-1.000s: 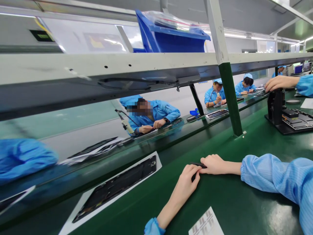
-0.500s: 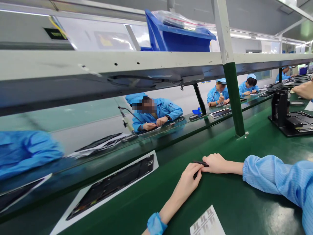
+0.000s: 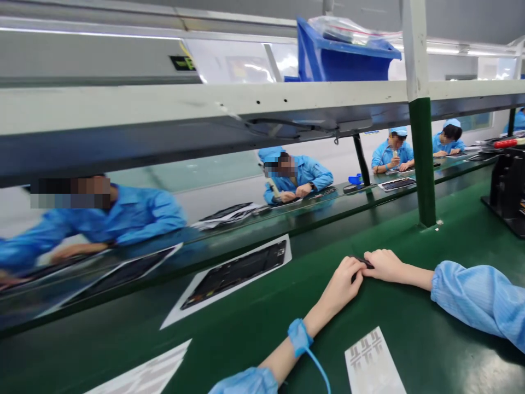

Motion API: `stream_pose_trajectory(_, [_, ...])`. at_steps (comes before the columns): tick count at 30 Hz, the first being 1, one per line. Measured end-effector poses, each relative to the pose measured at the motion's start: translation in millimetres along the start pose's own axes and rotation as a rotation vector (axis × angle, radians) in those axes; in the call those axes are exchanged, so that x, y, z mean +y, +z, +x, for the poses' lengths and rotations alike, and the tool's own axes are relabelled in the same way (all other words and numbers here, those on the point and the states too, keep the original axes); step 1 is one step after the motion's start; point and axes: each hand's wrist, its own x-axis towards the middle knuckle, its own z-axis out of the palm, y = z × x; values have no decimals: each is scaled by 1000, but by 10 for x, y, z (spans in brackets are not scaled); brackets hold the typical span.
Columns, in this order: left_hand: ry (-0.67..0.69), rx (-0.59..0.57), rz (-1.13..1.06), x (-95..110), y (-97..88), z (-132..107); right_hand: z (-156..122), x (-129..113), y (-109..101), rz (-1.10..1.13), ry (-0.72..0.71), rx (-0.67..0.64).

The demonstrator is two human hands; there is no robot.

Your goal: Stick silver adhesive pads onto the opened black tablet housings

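Observation:
My left hand (image 3: pixel 346 278), wearing a blue wrist band with a cord, is closed with its fingertips on a small, thin black piece (image 3: pixel 366 263). My right hand (image 3: pixel 384 266) pinches the same piece from the other side. The two hands meet low over the green bench (image 3: pixel 328 334), and much of the piece is hidden by the fingers; its exact kind I cannot make out. Nearer to me lies a white sheet with grey shapes (image 3: pixel 375 358). To the left, an opened tablet-like device (image 3: pixel 238 273) rests on a white sheet.
A green and white post (image 3: pixel 424 158) rises beyond my hands, holding a shelf (image 3: pixel 205 104) with a blue bin (image 3: pixel 348 57). A black fixture (image 3: pixel 508 191) stands at the right. Another patterned sheet (image 3: pixel 143 372) lies at lower left. Several people in blue (image 3: pixel 143 213) work across the bench.
The view has turned left, so the scene sits further right and a co-worker at the left shows more. My hands stay together on the black piece.

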Motion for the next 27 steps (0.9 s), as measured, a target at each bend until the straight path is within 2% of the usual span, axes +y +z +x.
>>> stream_pose_trajectory(5, [-39, -7, 14, 47, -13, -2, 7, 0, 21, -10, 2, -5])
stream_pose_trajectory(27, [-35, -12, -47, 68, -17, 23, 13, 23, 20, -32, -5, -10])
